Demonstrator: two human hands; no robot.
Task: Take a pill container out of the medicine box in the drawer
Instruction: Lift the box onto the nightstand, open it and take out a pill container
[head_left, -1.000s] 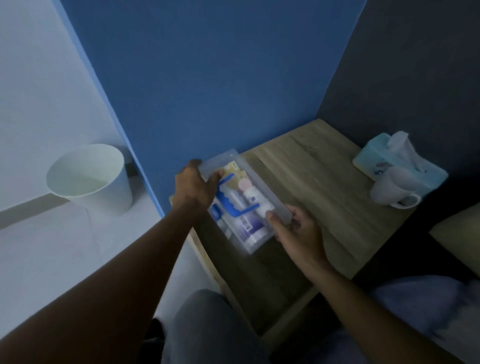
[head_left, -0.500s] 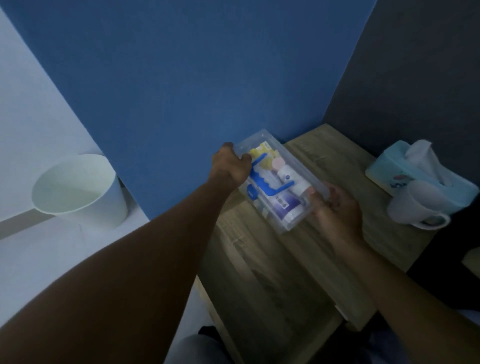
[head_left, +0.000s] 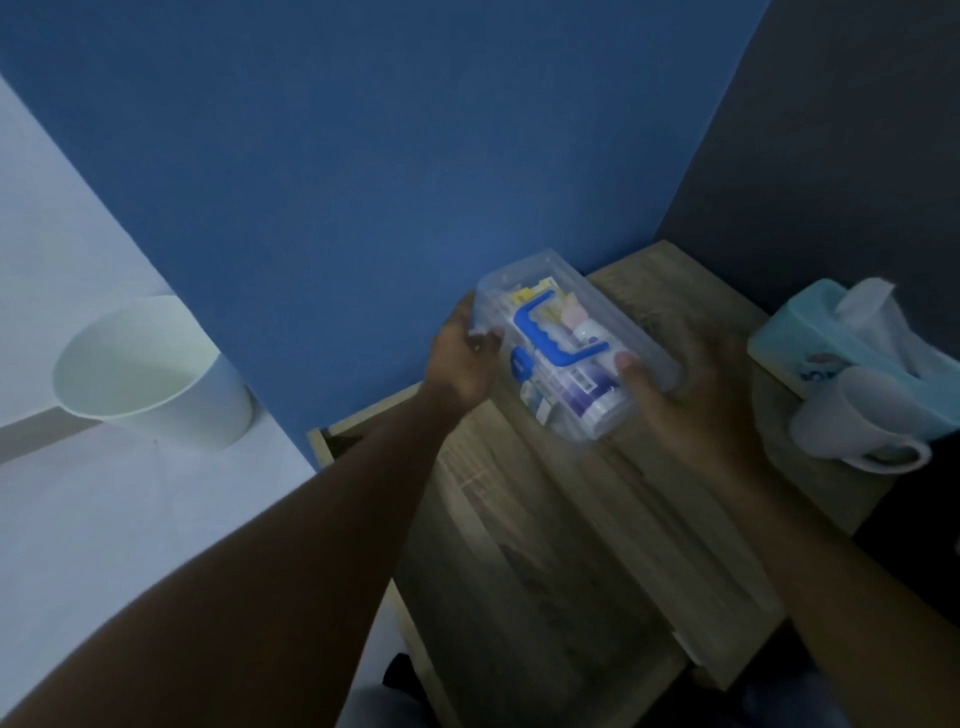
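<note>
Fingers (head_left: 480, 340) of the left hand (head_left: 462, 358) and right hand (head_left: 691, 395) clasp the clear medicine box (head_left: 566, 353) by both ends, over the far table (head_left: 545, 519).

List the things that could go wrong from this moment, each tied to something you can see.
The clear medicine box is packed full and its lid is closed; opening it carelessly could spill items. The mug and tissue box sit close beside the right hand, so that elbow could knock them.
</note>
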